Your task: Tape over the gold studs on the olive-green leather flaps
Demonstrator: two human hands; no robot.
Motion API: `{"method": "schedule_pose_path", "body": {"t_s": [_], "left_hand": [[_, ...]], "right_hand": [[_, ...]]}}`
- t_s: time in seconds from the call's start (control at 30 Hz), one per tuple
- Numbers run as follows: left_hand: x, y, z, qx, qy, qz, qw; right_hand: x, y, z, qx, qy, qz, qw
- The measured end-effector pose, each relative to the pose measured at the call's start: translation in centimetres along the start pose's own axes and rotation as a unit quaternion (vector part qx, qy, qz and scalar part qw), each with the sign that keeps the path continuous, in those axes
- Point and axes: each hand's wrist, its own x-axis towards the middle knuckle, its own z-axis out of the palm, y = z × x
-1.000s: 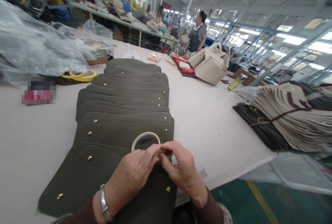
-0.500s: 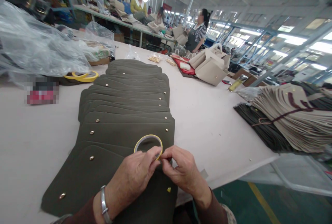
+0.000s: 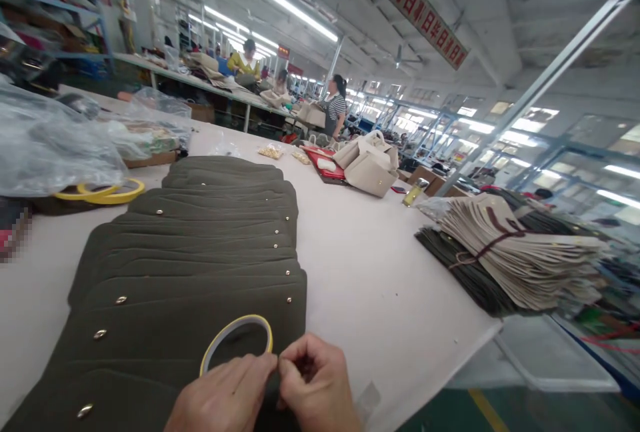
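Near the front edge of the desk point(image 3: 425, 352), left hand point(image 3: 220, 395) pinches the tape roll point(image 3: 254, 318), best held steady; right hand point(image 3: 323, 385) presses fingertips together, contents hidden.

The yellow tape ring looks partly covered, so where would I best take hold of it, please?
Probably by the upper arc of the tape ring, coming from the far side, thumb inside the open middle and fingers outside. That arc is bare, while the left hand covers the near part and the right hand is close on the right.
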Motion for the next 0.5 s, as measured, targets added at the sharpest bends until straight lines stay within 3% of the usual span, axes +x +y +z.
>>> {"method": "schedule_pose_path", "body": {"t_s": [0.07,0.23,0.4,0.5], "left_hand": [[0.1,0.6,-0.1,-0.016,-0.012,-0.019,1.000],[0.3,1.7,-0.5,-0.056,-0.028,-0.067,0.996],[0.5,2.2,-1.4,-0.105,-0.028,-0.077,0.991],[0.4,1.8,-1.3,-0.044,-0.108,-0.083,0.990]], "right_hand": [[-0.3,-1.1,-0.5,0.050,-0.055,0.111,0.991],[0.2,-2.5,-1.5,0.076,-0.097,0.155,0.980],[2.1,0.1,-2.5,0.107,-0.049,0.194,0.974],[2.9,1.5,-3.9,0.112,-0.105,0.240,0.959]]}}
